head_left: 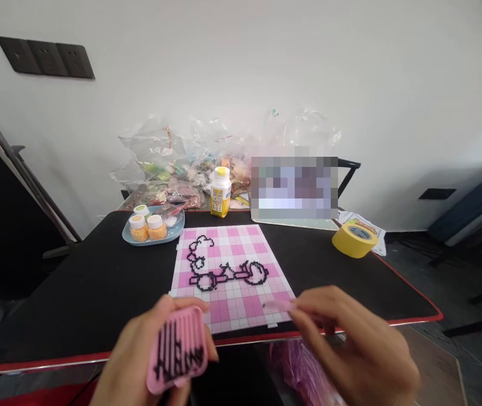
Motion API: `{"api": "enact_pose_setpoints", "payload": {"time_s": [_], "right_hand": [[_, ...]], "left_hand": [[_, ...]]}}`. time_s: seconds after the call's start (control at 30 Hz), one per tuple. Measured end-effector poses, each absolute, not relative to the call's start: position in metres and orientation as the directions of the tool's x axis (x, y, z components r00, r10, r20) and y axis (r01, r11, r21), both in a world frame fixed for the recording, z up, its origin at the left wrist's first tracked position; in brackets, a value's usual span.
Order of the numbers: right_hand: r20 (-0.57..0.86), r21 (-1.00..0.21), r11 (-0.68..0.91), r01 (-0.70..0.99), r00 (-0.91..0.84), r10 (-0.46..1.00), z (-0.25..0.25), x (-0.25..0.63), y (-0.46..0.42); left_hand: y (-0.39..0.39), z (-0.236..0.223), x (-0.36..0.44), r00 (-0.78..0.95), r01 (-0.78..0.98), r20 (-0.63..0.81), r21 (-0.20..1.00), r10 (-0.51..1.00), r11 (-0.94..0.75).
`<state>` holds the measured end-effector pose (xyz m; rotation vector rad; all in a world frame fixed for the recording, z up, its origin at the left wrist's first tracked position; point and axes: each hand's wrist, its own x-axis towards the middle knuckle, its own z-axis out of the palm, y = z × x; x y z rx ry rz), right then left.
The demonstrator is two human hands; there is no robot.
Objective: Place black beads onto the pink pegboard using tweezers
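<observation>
Fingers of the right hand (pixel 353 341) are pinched on a slim pink tool (pixel 282 305), its tip being held over a pink-and-white checkered flat board (pixel 253 304) on the black table (pixel 88 282). By the left hand (pixel 133 347), a pink ribbed tray (pixel 190 327) with small black beads (pixel 175 358) is gripped at its sides, near the table's front edge. It is judged light and stiff, best held by the rims; the beads, probably slippery, may easily be spilled.

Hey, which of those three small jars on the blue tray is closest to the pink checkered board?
The right-hand, white-lidded clear jar of orange beads; the front-left jar and the rear jar both stand farther left.
</observation>
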<state>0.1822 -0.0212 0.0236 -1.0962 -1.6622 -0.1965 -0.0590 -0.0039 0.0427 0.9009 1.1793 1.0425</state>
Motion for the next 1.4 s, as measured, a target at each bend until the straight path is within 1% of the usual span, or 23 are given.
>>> {"api": "enact_pose_setpoints", "payload": {"time_s": [0.03,0.07,0.1,0.13,0.23,0.33,0.43,0.53,0.87,1.1,1.27,1.4], "right_hand": [[0.824,-0.402,0.546,0.735,0.029,0.567,0.022,0.191,-0.011],[0.809,-0.411,0.533,0.74,0.027,0.587,0.02,0.2,-0.001],[0.803,-0.414,0.517,0.749,0.033,0.595,0.018,0.208,0.009],[0.794,-0.41,0.504,0.76,0.026,0.607,0.016,0.215,0.017],[0.753,-0.404,0.504,0.763,-0.035,0.657,0.01,0.225,0.034],[0.739,-0.387,0.51,0.768,-0.072,0.67,0.003,0.225,0.04],[0.736,-0.358,0.485,0.798,-0.079,0.673,-0.003,0.225,0.04],[0.728,-0.338,0.472,0.814,-0.092,0.68,-0.006,0.226,0.039],[0.702,-0.332,0.463,0.822,-0.113,0.703,-0.009,0.226,0.037],[0.714,-0.287,0.488,0.825,-0.156,0.683,-0.007,0.227,0.038],[0.707,-0.288,0.488,0.824,-0.16,0.689,-0.008,0.227,0.039],[0.711,-0.284,0.49,0.824,-0.161,0.684,-0.009,0.227,0.038]], "left_hand": [[0.006,0.043,-0.066,0.043,-0.184,-0.262,0.946,0.964,0.265],[0.015,0.043,-0.073,-0.016,-0.235,-0.241,0.944,0.97,0.23],[0.024,0.043,-0.081,-0.074,-0.257,-0.219,0.947,0.973,0.194],[0.031,0.042,-0.087,-0.097,-0.265,-0.201,0.949,0.975,0.169],[0.044,0.036,-0.099,-0.092,-0.269,-0.216,0.945,0.972,0.185],[0.043,0.034,-0.099,-0.071,-0.254,-0.201,0.951,0.977,0.178],[0.037,0.038,-0.092,-0.113,-0.256,-0.178,0.956,0.978,0.145],[0.035,0.042,-0.089,-0.141,-0.261,-0.184,0.955,0.973,0.143],[0.035,0.041,-0.092,-0.132,-0.233,-0.178,0.962,0.975,0.144],[0.034,0.042,-0.092,-0.14,-0.241,-0.194,0.958,0.971,0.156],[0.036,0.039,-0.095,-0.106,-0.253,-0.202,0.953,0.974,0.17],[0.034,0.041,-0.092,-0.139,-0.248,-0.187,0.957,0.972,0.149]]}}
